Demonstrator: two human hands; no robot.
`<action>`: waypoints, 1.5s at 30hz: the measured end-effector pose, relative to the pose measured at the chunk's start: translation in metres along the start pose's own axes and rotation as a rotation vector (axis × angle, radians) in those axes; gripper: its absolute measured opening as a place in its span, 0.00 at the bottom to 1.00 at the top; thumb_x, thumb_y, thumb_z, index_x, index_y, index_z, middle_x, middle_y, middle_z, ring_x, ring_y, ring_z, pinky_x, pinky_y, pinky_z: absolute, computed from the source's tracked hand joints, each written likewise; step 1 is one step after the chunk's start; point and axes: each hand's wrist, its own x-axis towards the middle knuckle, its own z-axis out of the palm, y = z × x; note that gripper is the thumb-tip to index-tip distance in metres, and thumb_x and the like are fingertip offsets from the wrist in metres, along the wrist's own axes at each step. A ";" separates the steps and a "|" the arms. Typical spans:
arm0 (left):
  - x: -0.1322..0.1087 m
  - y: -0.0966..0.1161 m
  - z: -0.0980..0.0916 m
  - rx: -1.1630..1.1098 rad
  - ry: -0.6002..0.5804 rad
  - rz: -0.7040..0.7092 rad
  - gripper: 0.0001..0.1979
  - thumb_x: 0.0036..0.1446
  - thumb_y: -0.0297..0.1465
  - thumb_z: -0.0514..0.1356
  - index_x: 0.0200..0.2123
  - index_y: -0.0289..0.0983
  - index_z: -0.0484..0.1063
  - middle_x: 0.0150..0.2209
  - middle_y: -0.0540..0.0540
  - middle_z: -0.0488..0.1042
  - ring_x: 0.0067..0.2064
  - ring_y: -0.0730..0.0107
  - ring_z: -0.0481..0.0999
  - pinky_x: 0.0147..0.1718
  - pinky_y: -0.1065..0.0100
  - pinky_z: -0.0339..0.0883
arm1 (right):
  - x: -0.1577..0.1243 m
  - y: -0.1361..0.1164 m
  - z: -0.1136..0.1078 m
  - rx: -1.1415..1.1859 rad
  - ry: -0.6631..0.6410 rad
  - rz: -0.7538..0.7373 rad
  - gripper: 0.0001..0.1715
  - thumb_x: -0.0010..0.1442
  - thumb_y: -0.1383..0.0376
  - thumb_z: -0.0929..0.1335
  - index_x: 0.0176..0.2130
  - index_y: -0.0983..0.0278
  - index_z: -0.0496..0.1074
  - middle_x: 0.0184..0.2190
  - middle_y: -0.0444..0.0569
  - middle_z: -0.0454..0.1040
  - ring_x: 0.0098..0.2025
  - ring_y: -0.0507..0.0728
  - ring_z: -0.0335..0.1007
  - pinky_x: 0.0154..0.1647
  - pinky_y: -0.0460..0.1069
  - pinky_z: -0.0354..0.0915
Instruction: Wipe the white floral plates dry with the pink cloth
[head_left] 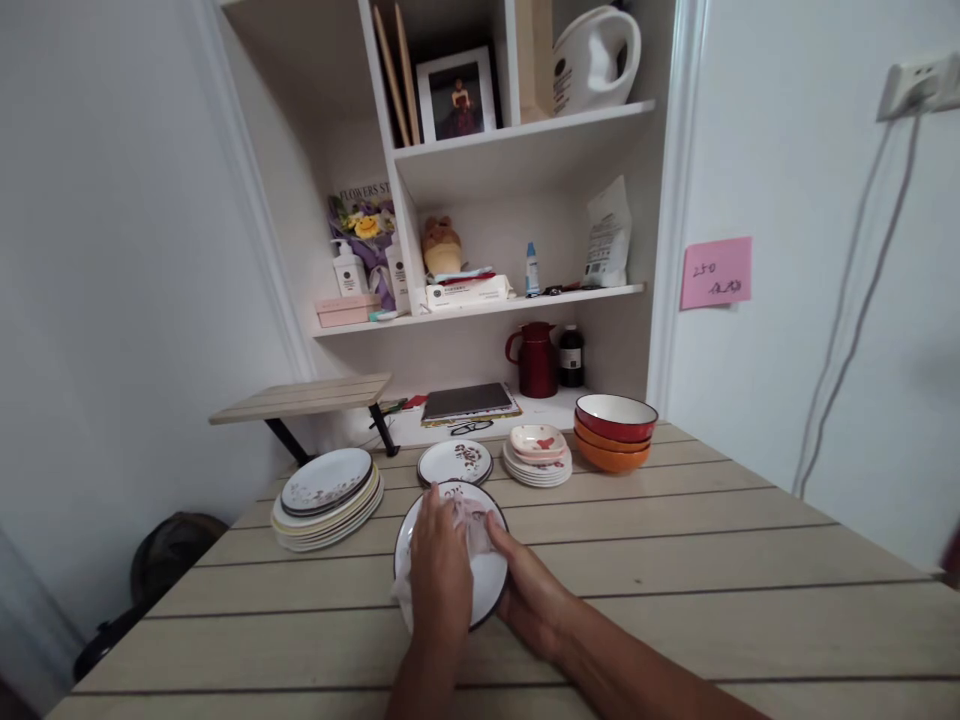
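Observation:
A white plate with a dark rim and a floral pattern [491,580] is tilted up above the near part of the wooden table. My right hand [532,595] grips its right edge, thumb over the face and fingers behind. Across the plate's face lies my left hand [441,560], fingers together, pressing a thin, whitish crumpled cloth [474,520] to it. One end of the cloth hangs past the plate's lower left edge. Just beyond, a low stack of matching plates [454,462] sits on the table.
At left stands a taller plate stack [328,485], near a small raised wooden shelf [300,397]. Small dishes top a stack of saucers [538,470] right of centre, beside red and orange bowls [615,440]. Behind are eyeglasses [471,427], a dark laptop [466,401] and a red jug [537,362].

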 end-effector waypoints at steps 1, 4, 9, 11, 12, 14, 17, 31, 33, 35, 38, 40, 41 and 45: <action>0.001 0.009 0.000 0.013 0.005 -0.015 0.18 0.60 0.24 0.50 0.51 0.36 0.70 0.62 0.38 0.63 0.63 0.56 0.60 0.59 0.53 0.58 | -0.001 -0.001 0.001 0.007 -0.005 0.004 0.32 0.62 0.49 0.63 0.55 0.69 0.68 0.47 0.54 0.78 0.50 0.59 0.73 0.55 0.53 0.63; -0.001 0.034 -0.002 0.071 0.025 0.000 0.16 0.60 0.24 0.51 0.45 0.41 0.75 0.65 0.42 0.57 0.66 0.52 0.54 0.60 0.49 0.54 | -0.005 -0.008 0.003 0.036 -0.010 0.047 0.33 0.62 0.48 0.63 0.57 0.67 0.66 0.50 0.55 0.76 0.52 0.60 0.72 0.56 0.54 0.62; -0.010 0.046 -0.003 0.122 -0.133 0.057 0.23 0.59 0.22 0.52 0.53 0.49 0.71 0.64 0.49 0.61 0.65 0.54 0.55 0.60 0.47 0.52 | -0.004 -0.022 -0.003 0.050 0.059 0.061 0.37 0.61 0.44 0.60 0.57 0.67 0.66 0.49 0.58 0.76 0.49 0.62 0.74 0.53 0.57 0.64; -0.018 0.037 -0.001 0.122 -0.223 0.122 0.26 0.58 0.22 0.52 0.55 0.52 0.69 0.62 0.51 0.64 0.65 0.56 0.57 0.60 0.46 0.50 | -0.002 -0.028 -0.007 0.059 0.131 0.039 0.37 0.62 0.45 0.60 0.55 0.70 0.67 0.47 0.59 0.77 0.45 0.61 0.76 0.52 0.56 0.65; -0.022 0.031 -0.001 0.130 -0.230 0.135 0.27 0.57 0.21 0.52 0.54 0.55 0.69 0.62 0.53 0.64 0.65 0.56 0.57 0.60 0.44 0.49 | -0.002 -0.030 -0.009 0.074 0.149 0.030 0.37 0.62 0.45 0.60 0.55 0.71 0.68 0.46 0.60 0.77 0.45 0.60 0.76 0.51 0.56 0.65; -0.031 0.018 -0.003 0.160 -0.230 0.183 0.28 0.57 0.21 0.51 0.53 0.59 0.68 0.62 0.55 0.64 0.66 0.56 0.55 0.60 0.40 0.46 | -0.001 -0.033 -0.012 0.112 0.143 0.026 0.38 0.60 0.44 0.61 0.54 0.72 0.68 0.46 0.60 0.77 0.45 0.61 0.75 0.51 0.56 0.66; -0.039 0.000 -0.016 0.245 -0.248 0.268 0.29 0.58 0.22 0.50 0.56 0.60 0.65 0.62 0.54 0.62 0.66 0.54 0.54 0.58 0.32 0.40 | -0.003 -0.033 -0.011 0.131 0.096 0.002 0.39 0.59 0.44 0.62 0.55 0.71 0.67 0.46 0.60 0.77 0.45 0.61 0.75 0.51 0.56 0.66; -0.012 0.000 -0.032 0.442 -0.162 0.081 0.21 0.62 0.24 0.48 0.58 0.34 0.66 0.65 0.38 0.55 0.67 0.54 0.51 0.62 0.44 0.47 | -0.005 0.000 0.004 -0.023 0.137 0.027 0.31 0.60 0.47 0.64 0.52 0.67 0.71 0.40 0.55 0.80 0.41 0.59 0.77 0.47 0.54 0.68; -0.009 0.006 -0.022 0.344 -0.200 0.054 0.22 0.63 0.26 0.48 0.60 0.31 0.63 0.66 0.35 0.53 0.67 0.54 0.50 0.62 0.48 0.51 | -0.006 0.002 0.004 -0.022 0.125 0.018 0.30 0.60 0.48 0.64 0.52 0.66 0.71 0.42 0.54 0.80 0.43 0.58 0.76 0.48 0.54 0.67; -0.007 0.014 -0.014 0.246 -0.239 0.072 0.23 0.64 0.27 0.47 0.61 0.31 0.60 0.67 0.36 0.51 0.68 0.55 0.49 0.62 0.50 0.51 | -0.006 0.003 0.003 -0.008 0.101 0.009 0.30 0.60 0.48 0.64 0.52 0.65 0.71 0.45 0.54 0.79 0.47 0.59 0.75 0.50 0.53 0.66; -0.008 0.026 -0.008 0.173 -0.284 0.167 0.25 0.63 0.26 0.46 0.63 0.34 0.58 0.68 0.39 0.48 0.68 0.58 0.46 0.63 0.50 0.50 | -0.005 0.000 0.000 0.027 0.070 0.020 0.31 0.60 0.47 0.63 0.53 0.64 0.69 0.49 0.54 0.76 0.51 0.59 0.72 0.52 0.54 0.65; -0.012 0.032 -0.008 0.169 -0.324 0.242 0.26 0.62 0.25 0.46 0.64 0.36 0.56 0.68 0.42 0.48 0.68 0.59 0.46 0.63 0.50 0.49 | -0.004 -0.005 -0.004 0.064 0.075 0.039 0.32 0.60 0.46 0.63 0.55 0.64 0.68 0.50 0.54 0.76 0.51 0.59 0.72 0.53 0.54 0.65; -0.015 0.033 -0.009 0.174 -0.351 0.275 0.27 0.62 0.25 0.46 0.64 0.37 0.55 0.68 0.43 0.49 0.68 0.60 0.47 0.63 0.50 0.50 | -0.004 -0.009 -0.006 0.083 0.084 0.046 0.33 0.60 0.46 0.63 0.55 0.64 0.68 0.50 0.54 0.76 0.51 0.59 0.73 0.53 0.54 0.65; -0.038 0.023 -0.019 0.215 -0.421 0.370 0.31 0.58 0.21 0.49 0.64 0.43 0.56 0.66 0.47 0.53 0.67 0.59 0.52 0.62 0.46 0.51 | -0.002 -0.023 -0.012 0.116 0.170 0.045 0.36 0.60 0.46 0.62 0.53 0.72 0.69 0.45 0.60 0.78 0.47 0.61 0.75 0.51 0.55 0.66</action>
